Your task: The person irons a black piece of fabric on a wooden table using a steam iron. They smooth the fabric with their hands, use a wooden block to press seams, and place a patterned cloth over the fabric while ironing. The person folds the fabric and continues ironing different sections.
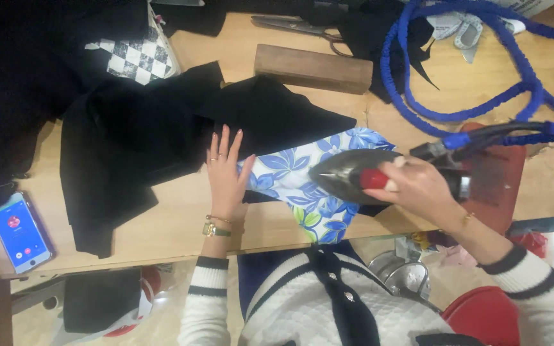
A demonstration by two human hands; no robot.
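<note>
My left hand [225, 174] lies flat, fingers spread, on the edge of a blue and white floral fabric [296, 172] where it meets a black cloth [161, 134]. It wears a ring, a bracelet and a gold watch. My right hand [418, 187] grips the red handle of a dark flat iron [347, 174], which rests on the floral fabric with its tip pointing left. A blue braided cord [482, 109] runs from the back of the iron across the wooden table [181, 230].
A phone [20, 232] with a lit blue screen lies at the table's left front edge. A wooden block [312, 67], scissors [296, 25] and a black-and-white checked cloth [139, 56] lie at the back. A red pad [495, 186] sits under the iron's rear.
</note>
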